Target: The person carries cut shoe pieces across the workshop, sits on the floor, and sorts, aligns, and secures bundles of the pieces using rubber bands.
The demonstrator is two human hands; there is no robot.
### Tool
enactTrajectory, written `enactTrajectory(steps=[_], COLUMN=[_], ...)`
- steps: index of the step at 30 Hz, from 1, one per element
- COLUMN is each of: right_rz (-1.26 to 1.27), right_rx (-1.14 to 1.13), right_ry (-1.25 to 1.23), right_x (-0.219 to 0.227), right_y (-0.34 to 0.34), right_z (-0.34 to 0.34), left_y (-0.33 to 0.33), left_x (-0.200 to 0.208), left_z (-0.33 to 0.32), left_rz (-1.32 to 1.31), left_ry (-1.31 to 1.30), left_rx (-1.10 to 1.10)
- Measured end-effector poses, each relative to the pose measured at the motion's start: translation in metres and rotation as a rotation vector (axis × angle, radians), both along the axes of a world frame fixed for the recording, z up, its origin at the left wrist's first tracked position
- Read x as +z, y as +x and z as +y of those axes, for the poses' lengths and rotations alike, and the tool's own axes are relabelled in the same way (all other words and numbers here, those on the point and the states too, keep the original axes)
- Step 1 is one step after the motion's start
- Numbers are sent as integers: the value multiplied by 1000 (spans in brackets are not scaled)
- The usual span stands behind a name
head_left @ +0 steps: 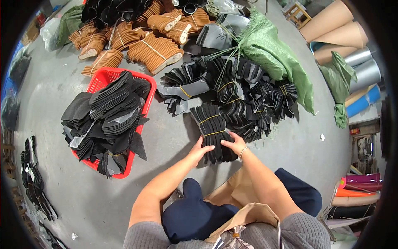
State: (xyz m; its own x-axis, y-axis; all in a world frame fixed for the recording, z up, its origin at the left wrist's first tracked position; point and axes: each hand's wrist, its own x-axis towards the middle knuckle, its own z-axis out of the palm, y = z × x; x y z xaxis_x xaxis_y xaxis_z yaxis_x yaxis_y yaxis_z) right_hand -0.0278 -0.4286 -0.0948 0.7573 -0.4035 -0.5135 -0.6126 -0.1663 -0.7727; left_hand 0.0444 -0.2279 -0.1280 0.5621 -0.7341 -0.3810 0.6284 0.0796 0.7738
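Observation:
A bundle of black cut fabric pieces (208, 115), stacked in a row and tied with two yellow bands, is between my hands low over the floor. My left hand (200, 150) grips its near left side, thumb lying across the top. On the right side my right hand (235, 144) holds it the same way, a bracelet on the wrist. The fingers under the bundle are hidden. Just beyond it lies a heap of similar black bundles (244, 93), several with yellow bands. Whether the held bundle rests on the floor I cannot tell.
To the left, a red plastic basket (150, 97) overflows with black pieces. Brown bundles (155, 52) lie at the back. A green woven sack (273, 50) slumps over the heap. Material rolls (365, 74) line the right side; more black pieces (35, 178) lie far left.

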Motion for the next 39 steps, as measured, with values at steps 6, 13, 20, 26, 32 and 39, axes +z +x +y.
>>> enactTrajectory(steps=[6, 13, 20, 26, 32, 39], right_rz=[-169, -259, -74, -85, 35, -107], right_rx=[19, 58, 216, 615, -122, 175], right_ry=[370, -565, -770, -1187, 518, -416], right_x=[49, 31, 6, 6, 33, 83], right_y=[-24, 20, 95, 103, 109, 114], right_z=[53, 76, 49, 45, 39, 0], left_y=[-2, 19, 11, 32, 27, -10], left_x=[76, 66, 63, 66, 53, 63], left_z=[40, 44, -1, -13, 20, 47], left_rz=[-711, -1047, -1316, -1212, -1249, -1306], left_ry=[366, 997, 1139, 1157, 1075, 773], left_rx=[122, -104, -427, -406, -265, -170])
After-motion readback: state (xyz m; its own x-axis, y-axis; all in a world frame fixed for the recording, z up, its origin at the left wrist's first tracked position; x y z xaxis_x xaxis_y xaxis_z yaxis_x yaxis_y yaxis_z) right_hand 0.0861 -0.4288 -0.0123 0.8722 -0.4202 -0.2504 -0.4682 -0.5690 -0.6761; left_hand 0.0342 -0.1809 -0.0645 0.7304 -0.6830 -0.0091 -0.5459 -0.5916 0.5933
